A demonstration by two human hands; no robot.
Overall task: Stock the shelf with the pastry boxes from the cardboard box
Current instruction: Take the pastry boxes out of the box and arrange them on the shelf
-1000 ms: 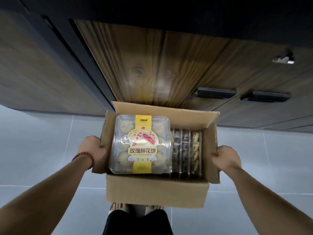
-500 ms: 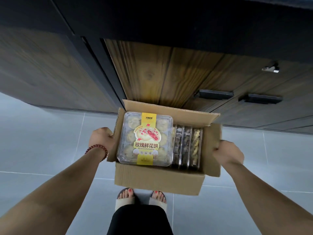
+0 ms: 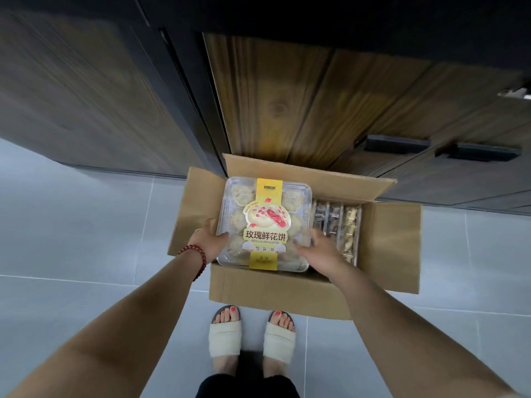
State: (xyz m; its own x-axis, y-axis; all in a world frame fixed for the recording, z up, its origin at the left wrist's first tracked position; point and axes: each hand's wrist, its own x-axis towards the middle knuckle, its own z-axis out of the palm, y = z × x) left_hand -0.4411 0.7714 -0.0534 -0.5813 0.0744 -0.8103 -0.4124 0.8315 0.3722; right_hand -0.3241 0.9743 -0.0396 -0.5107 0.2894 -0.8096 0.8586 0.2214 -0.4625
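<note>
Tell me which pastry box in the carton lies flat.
The yellow-labelled box, gripped by the left hand and right hand; the three narrow boxes beside it stand on edge.

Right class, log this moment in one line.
left hand, right hand: hold top pastry box by sides | cardboard box: open, on floor

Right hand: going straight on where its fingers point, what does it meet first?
The pastry box: the right hand points at its right edge and may be touching it; depth is unclear.

We read "玫瑰鲜花饼" and beneath it "MEIGUIXIANHUABING" on the yellow label of the clear pastry box; its smaller print is illegible.
</note>
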